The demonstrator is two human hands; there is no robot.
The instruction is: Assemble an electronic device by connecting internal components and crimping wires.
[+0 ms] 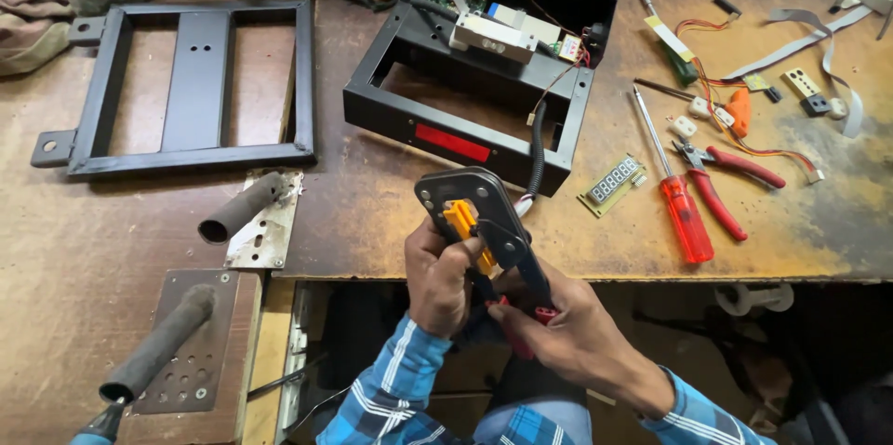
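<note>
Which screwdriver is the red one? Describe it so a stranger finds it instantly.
Start at the open black metal case on the wooden bench. Right of it, past the small green display board, lies the screwdriver. Its clear red handle and long shaft distinguish it from the red-handled pliers alongside.

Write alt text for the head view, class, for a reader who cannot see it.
Two hands, left and right, grip a crimping tool above a workbench. Behind it sits an open black case; a red screwdriver and red pliers lie right.

Blue, white and black plaid shirt sleeves [391, 389] cover both forearms.
</note>
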